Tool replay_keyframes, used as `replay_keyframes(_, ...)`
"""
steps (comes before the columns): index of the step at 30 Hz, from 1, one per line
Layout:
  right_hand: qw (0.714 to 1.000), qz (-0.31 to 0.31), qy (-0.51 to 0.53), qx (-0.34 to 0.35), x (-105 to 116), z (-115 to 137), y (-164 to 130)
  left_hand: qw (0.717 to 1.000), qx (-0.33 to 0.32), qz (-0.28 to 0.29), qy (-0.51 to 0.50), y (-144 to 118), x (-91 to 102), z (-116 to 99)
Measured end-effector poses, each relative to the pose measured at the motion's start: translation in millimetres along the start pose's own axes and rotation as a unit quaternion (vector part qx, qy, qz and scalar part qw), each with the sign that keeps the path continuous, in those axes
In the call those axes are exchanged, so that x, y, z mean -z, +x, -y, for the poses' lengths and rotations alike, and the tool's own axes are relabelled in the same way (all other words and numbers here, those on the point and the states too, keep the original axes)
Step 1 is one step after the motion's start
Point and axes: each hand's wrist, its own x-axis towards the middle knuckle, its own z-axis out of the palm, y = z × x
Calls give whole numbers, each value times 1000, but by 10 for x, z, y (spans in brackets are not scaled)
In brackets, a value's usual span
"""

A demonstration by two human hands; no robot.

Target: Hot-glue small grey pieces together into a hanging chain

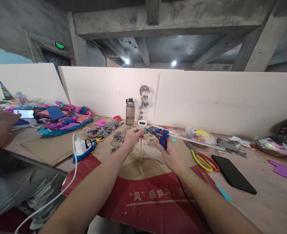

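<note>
Across a cluttered workbench, a person is pointing a blue glue gun [162,136] leftward, the right hand [171,156] gripping its handle, apparently to bring the nozzle level with the left hand [133,139]. Those left fingertips are pinching narrowly, seemingly on a gray cord [141,145] dangling toward the cardboard sheet [120,191]; anything smaller there, I cannot tell from where I am standing. A clear glue stick [199,140] is jutting rightward from the gun's rear, demanding clearance on that side. Scissors [197,153] and a black phone [233,175] are lying to the right, probably within easy reach. White boards [104,94] are closing off the far edge, while elbow room is opening at near right.
</note>
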Motion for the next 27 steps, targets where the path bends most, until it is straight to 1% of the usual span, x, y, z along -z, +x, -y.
replay_keyframes(9,1000,6,-3,-6,20,36,2,1000,-2,3,0,6,9,1)
replay_keyframes(15,1000,12,4,-1,9,17,0,1000,15,3,-1,27,13,28)
replay_keyframes(20,1000,6,6,-5,9,37,13,1000,7,12,-11,29,35,29)
replay_keyframes(23,999,-2,41,-17,14,28,19,1000,16,9,-23,28,42,16)
replay_keyframes(27,986,1,144,-82,45,-45,52,999,28,-3,-38,35,46,-2)
